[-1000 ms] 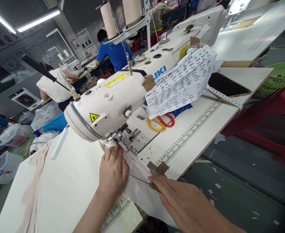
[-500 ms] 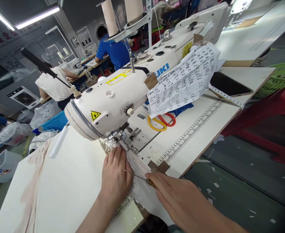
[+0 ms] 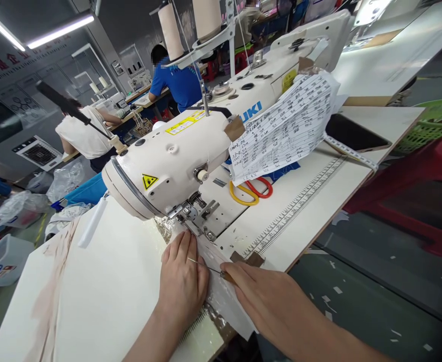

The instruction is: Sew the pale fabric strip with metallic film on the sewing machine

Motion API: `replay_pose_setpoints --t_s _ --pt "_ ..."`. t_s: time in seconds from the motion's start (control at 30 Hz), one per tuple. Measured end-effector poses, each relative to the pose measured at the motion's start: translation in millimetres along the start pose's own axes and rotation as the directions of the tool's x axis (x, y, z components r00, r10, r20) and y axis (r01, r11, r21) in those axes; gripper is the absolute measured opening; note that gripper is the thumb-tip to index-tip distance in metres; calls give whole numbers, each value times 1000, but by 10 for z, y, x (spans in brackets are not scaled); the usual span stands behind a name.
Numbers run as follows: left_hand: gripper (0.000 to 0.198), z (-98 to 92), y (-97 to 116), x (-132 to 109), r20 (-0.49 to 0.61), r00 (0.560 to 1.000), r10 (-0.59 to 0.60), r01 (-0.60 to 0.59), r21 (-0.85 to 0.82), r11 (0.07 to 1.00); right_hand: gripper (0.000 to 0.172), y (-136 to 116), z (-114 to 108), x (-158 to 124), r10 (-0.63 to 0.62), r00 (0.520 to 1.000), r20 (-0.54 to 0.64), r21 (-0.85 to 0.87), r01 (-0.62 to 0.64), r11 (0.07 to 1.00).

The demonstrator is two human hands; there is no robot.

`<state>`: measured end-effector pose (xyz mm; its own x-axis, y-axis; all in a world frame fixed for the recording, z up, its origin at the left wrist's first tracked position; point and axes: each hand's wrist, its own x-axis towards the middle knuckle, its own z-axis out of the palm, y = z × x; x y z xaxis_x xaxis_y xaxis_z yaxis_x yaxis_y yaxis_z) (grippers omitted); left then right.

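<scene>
A white sewing machine point(image 3: 168, 156) stands before me, its presser foot point(image 3: 194, 227) low over the bed. My left hand point(image 3: 185, 276) lies flat, fingers stretched towards the foot, pressing on thin whitish fabric point(image 3: 224, 294). Pinched in my right hand point(image 3: 266, 294) is an awl point(image 3: 226, 276) with a wooden handle. Its thin metal shaft points left, and the tip reaches over the back of my left hand. The fabric runs from beside the foot down over the table's front edge; the stitching point is too small to make out.
Scissors point(image 3: 243, 193) with yellow and red handles lie right of the needle area, partly under a handwritten sheet point(image 3: 285, 128). Behind them are a phone point(image 3: 356, 131) and a measuring tape point(image 3: 351, 151). Pale fabric point(image 3: 51, 281) lies at the table's left. A red stool point(image 3: 413, 191) stands right.
My right hand and the awl have shifted slightly left and up, so the tip reaches further over my left hand. The fabric's hanging end has moved a little.
</scene>
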<state>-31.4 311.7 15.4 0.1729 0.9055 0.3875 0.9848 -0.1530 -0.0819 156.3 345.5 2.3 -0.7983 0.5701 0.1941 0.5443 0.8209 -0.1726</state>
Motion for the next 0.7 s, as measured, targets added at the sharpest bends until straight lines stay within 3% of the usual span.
replay_pose_setpoints --t_s 0.3,0.53,0.7 --pt "41 54 -107 8 16 1000 -25 25 -4 1000 34 -1 -109 188 29 999 40 66 -32 997" --pt "39 39 -147 85 29 990 -136 134 40 990 32 -31 -103 335 57 996 75 99 -65 993" --pt "41 70 -286 82 -10 997 -76 76 74 994 30 -60 -44 322 75 995 66 119 -83 989"
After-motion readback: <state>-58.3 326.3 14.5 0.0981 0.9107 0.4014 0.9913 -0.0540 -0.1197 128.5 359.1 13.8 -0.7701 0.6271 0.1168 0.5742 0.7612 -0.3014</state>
